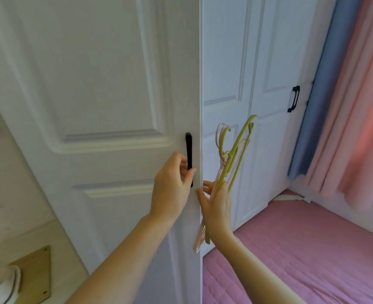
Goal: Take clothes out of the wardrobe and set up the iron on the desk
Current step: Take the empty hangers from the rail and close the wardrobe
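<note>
The white panelled wardrobe door is gripped at its black bar handle by the left hand, fingers curled round it. Just right of the handle, a bunch of green and pink plastic hangers is pinched by the right hand; they could be snagged on the door edge or dropped.

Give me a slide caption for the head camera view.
Left hand grips the wardrobe door's black handle while the right hand holds empty hangers.
</note>
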Tool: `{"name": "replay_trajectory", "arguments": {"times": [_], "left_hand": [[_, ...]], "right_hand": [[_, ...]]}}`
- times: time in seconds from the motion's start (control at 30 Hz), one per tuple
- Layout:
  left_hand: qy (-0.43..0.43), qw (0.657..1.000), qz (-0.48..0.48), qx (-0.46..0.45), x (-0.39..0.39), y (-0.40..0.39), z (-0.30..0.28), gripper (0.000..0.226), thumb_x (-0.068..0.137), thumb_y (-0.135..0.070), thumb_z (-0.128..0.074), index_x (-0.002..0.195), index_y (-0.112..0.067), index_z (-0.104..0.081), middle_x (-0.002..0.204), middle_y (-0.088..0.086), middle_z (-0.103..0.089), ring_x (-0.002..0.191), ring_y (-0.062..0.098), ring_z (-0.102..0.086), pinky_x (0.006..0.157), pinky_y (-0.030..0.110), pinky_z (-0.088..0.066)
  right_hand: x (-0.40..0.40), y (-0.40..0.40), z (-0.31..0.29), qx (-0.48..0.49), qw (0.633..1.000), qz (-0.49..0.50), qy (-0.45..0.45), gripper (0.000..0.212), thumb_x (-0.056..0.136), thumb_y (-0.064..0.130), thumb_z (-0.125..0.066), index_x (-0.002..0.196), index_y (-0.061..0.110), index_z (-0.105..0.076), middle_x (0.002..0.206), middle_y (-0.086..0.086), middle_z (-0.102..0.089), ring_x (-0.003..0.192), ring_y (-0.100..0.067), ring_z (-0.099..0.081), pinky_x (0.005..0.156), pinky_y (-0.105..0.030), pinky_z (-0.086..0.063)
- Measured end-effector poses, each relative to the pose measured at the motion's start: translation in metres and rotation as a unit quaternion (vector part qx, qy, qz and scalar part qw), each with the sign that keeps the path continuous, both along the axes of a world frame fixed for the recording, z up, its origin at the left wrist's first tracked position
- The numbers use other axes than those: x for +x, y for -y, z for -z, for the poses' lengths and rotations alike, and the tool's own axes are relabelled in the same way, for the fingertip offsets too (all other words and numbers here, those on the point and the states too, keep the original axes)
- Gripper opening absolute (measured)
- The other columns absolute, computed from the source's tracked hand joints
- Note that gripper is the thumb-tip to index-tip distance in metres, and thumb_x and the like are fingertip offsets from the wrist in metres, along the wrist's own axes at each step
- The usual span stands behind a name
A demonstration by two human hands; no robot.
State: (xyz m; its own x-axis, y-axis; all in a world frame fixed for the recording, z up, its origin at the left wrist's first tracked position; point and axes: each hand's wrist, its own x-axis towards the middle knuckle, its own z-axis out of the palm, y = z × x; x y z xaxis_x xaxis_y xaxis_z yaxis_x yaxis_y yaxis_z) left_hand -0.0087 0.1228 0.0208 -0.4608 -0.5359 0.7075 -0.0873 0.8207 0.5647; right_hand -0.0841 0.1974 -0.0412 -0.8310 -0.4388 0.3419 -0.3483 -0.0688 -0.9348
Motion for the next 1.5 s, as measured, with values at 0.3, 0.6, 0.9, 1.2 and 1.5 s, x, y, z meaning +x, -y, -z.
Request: {"name": "replay_trajectory", "arguments": {"times": [0.3,0.6,0.9,1.2,1.5], "left_hand": [[0.09,0.945,-0.063,-0.308,-0.002,0.084,0.006,0.038,0.084,0.002,-0.058,0.12,-0.008,-0.063,0.121,0.006,-0.061,0.117,0.023,-0.051,0.1,0.042,-0.042],[0.207,0.815,-0.227,-0.49,0.005,0.146,0.018,0.056,0.096,-0.031,-0.052,0.148,-0.022,-0.033,0.157,0.0,-0.026,0.145,0.026,-0.022,0.115,0.053,-0.014],[0.243,0.798,-0.278,-0.476,-0.01,0.169,0.02,0.062,0.098,-0.032,-0.049,0.152,-0.02,-0.022,0.159,0.001,-0.018,0.147,0.027,-0.012,0.117,0.053,-0.004],[0.259,0.786,-0.292,-0.48,-0.017,0.185,0.018,0.059,0.099,-0.027,-0.045,0.152,-0.017,-0.022,0.16,0.003,-0.017,0.147,0.029,-0.011,0.116,0.054,-0.005],[0.307,0.794,-0.284,-0.441,-0.015,0.177,0.011,0.07,0.089,-0.016,-0.052,0.152,-0.017,-0.022,0.161,0.003,-0.014,0.148,0.029,-0.007,0.116,0.054,0.0]], "right_hand": [[-0.039,0.061,0.008,-0.048,0.999,-0.012,0.015,0.022,0.094,0.014,-0.059,0.094,0.029,-0.042,0.114,0.018,-0.056,0.099,0.001,-0.053,0.07,-0.006,-0.045],[-0.049,0.098,0.016,-0.059,0.997,0.001,-0.042,0.042,0.084,0.019,-0.071,0.103,0.039,-0.039,0.111,0.025,-0.05,0.098,0.005,-0.05,0.079,-0.017,-0.046],[-0.034,0.129,0.021,0.023,0.997,-0.035,-0.061,0.036,0.088,0.023,-0.066,0.107,0.031,-0.036,0.093,0.024,-0.04,0.085,0.007,-0.048,0.07,-0.001,-0.037],[-0.032,0.162,0.022,0.039,0.998,-0.018,-0.046,0.034,0.088,0.028,-0.065,0.107,0.012,-0.041,0.1,0.01,-0.044,0.075,0.0,-0.049,0.062,-0.014,-0.039],[-0.035,0.163,0.024,0.037,0.997,-0.061,-0.015,0.032,0.09,0.025,-0.063,0.109,0.022,-0.037,0.11,0.019,-0.042,0.099,-0.007,-0.046,0.088,-0.026,-0.048]]}}
